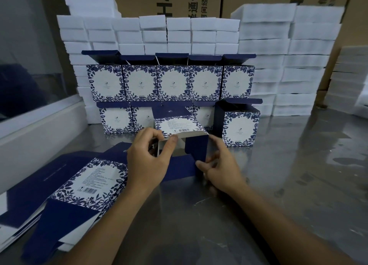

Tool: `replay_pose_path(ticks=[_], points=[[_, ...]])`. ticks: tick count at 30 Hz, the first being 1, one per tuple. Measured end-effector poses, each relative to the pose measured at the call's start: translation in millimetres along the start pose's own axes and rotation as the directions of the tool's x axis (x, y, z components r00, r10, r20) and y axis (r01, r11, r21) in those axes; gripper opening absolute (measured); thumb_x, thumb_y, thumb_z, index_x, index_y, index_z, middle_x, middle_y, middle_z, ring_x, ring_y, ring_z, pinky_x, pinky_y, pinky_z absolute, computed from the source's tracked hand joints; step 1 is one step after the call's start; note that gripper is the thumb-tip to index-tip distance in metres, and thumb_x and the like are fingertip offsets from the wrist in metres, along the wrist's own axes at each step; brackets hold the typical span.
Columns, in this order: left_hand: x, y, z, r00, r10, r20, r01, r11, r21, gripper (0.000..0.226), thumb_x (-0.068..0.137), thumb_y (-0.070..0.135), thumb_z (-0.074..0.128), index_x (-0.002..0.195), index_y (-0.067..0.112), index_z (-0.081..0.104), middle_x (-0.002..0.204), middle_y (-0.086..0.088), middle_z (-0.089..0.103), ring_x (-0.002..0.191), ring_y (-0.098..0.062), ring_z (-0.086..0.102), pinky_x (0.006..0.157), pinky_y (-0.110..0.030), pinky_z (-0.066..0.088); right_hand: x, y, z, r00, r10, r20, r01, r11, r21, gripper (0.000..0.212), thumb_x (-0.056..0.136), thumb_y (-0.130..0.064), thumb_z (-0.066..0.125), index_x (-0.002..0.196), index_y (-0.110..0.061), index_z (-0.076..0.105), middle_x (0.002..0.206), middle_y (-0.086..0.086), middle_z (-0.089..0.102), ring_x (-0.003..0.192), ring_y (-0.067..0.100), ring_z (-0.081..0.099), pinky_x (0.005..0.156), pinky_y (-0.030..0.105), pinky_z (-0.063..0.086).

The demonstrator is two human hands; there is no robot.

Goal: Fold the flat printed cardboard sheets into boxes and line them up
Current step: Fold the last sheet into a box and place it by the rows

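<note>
Item in hand: one half-formed box [179, 137], raised just above the middle of the worktop [278, 175], its open end turned toward me and its barcode panel on top. My left hand [147, 159] pinches the front edge of that top panel between thumb and fingers; my right hand [221, 169] grips the lower right corner, fingers curled round a dark blue flap. I judge the tube is opened out and the end flaps are not yet tucked. Finished stock, toward the back edge of the worktop: an upper row of folded boxes [173, 82], five across, lids standing open, stacked on a lower row [117, 118] of which I count about four, partly hidden behind the piece in hand. One more folded box [240, 125] stands a little forward of the lower row at its right end, lid open, apart from the others; I would say it is not yet pushed into line. Unfolded stock: a stack of flat printed sheets [79, 187] lying at the left front of the worktop, several deep, exact count not readable. Background stock: white foam blocks [278, 65] piled behind the rows, brown cartons [189, 0] behind those. Assessment: roughly ten boxes made, one underway, a good pile of sheets left.
</note>
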State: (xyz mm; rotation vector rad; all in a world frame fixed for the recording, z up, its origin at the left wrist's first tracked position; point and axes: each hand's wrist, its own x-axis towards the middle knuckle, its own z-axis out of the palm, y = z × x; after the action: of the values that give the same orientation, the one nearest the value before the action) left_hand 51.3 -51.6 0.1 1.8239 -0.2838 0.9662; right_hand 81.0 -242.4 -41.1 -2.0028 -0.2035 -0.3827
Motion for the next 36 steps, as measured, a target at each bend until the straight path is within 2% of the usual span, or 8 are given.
replay_pose_path(ticks=[5, 11, 15, 18, 21, 25, 31, 36], points=[[1, 0, -2, 0.998, 0.034, 0.053, -0.033, 0.999, -0.004, 0.034, 0.081, 0.051, 0.059, 0.077, 0.017, 0.057, 0.087, 0.002, 0.06, 0.092, -0.015, 0.063, 0.071, -0.046, 0.053, -4, -11, 2, 0.984, -0.16, -0.076, 0.16, 0.987, -0.01, 0.062, 0.086, -0.073, 0.045, 0.143, -0.066, 0.021, 0.066, -0.006, 0.06, 0.065, 0.015, 0.063, 0.068, 0.042, 0.057], [-1, -9, -2, 0.986, -0.018, 0.165, 0.064, 0.959, -0.274, 0.043, 0.09, 0.044, 0.049, 0.091, 0.006, 0.067, 0.102, -0.004, 0.069, 0.105, -0.016, 0.063, 0.087, -0.034, 0.048, -5, -32, 0, 0.939, -0.215, -0.267, 0.251, 0.962, 0.108, 0.015, 0.095, -0.05, 0.053, 0.094, -0.037, 0.06, 0.103, 0.0, 0.053, 0.089, -0.001, 0.051, 0.074, 0.009, 0.039], [-5, -11, 4, 0.985, 0.06, 0.162, -0.04, 0.992, -0.123, 0.02, 0.097, 0.032, 0.046, 0.109, 0.026, 0.061, 0.117, 0.012, 0.06, 0.104, 0.002, 0.058, 0.082, -0.009, 0.043, -5, -40, -4, 0.925, -0.198, -0.326, 0.249, 0.961, 0.123, 0.03, 0.092, -0.044, 0.058, 0.077, -0.018, 0.058, 0.104, 0.007, 0.054, 0.095, -0.001, 0.051, 0.083, 0.015, 0.041], [-13, -17, 9, 0.98, 0.077, 0.185, -0.073, 0.997, -0.032, 0.037, 0.097, 0.048, 0.046, 0.127, 0.027, 0.044, 0.121, 0.006, 0.048, 0.1, -0.006, 0.054, 0.08, -0.013, 0.045, -6, -43, -4, 0.916, -0.187, -0.355, 0.246, 0.961, 0.128, 0.027, 0.095, -0.037, 0.061, 0.077, -0.015, 0.063, 0.096, 0.001, 0.062, 0.092, 0.005, 0.056, 0.081, 0.022, 0.045], [-16, -22, 10, 0.983, -0.015, 0.185, 0.001, 0.997, 0.076, 0.043, 0.089, 0.059, 0.044, 0.108, 0.021, 0.042, 0.095, 0.005, 0.052, 0.075, -0.012, 0.053, 0.063, -0.027, 0.042, -6, -44, -6, 0.893, -0.201, -0.402, 0.27, 0.955, 0.123, 0.024, 0.093, -0.033, 0.067, 0.074, -0.018, 0.066, 0.085, -0.003, 0.068, 0.084, 0.01, 0.062, 0.077, 0.027, 0.049], [-14, -30, 6, 0.985, 0.102, 0.137, -0.131, 0.966, 0.223, 0.042, 0.103, 0.042, 0.035, 0.081, 0.008, 0.047, 0.065, 0.004, 0.045, 0.057, -0.017, 0.044, 0.053, -0.03, 0.027, -7, -46, -3, 0.895, -0.211, -0.394, 0.277, 0.954, 0.118, 0.028, 0.091, -0.036, 0.07, 0.075, -0.012, 0.069, 0.083, -0.002, 0.068, 0.082, 0.013, 0.064, 0.077, 0.036, 0.052], [-9, -29, 1, 0.97, 0.146, 0.196, -0.191, 0.954, 0.231, 0.053, 0.095, 0.048, 0.054, 0.057, 0.02, 0.03, 0.057, 0.007, 0.032, 0.05, -0.015, 0.037, 0.05, -0.032, 0.029, -7, -45, -3, 0.894, -0.214, -0.394, 0.281, 0.952, 0.119, 0.029, 0.093, -0.037, 0.068, 0.075, -0.014, 0.066, 0.083, -0.001, 0.067, 0.081, 0.015, 0.062, 0.076, 0.039, 0.051], [-10, -35, 3, 0.931, -0.008, 0.365, -0.114, 0.944, 0.31, 0.052, 0.092, 0.048, 0.047, 0.049, 0.022, 0.036, 0.071, 0.008, 0.043, 0.059, -0.016, 0.049, 0.057, -0.033, 0.036, -4, -42, -5, 0.892, -0.203, -0.404, 0.266, 0.958, 0.105, 0.028, 0.093, -0.036, 0.069, 0.076, -0.013, 0.066, 0.085, -0.002, 0.068, 0.083, 0.012, 0.062, 0.076, 0.035, 0.051]])
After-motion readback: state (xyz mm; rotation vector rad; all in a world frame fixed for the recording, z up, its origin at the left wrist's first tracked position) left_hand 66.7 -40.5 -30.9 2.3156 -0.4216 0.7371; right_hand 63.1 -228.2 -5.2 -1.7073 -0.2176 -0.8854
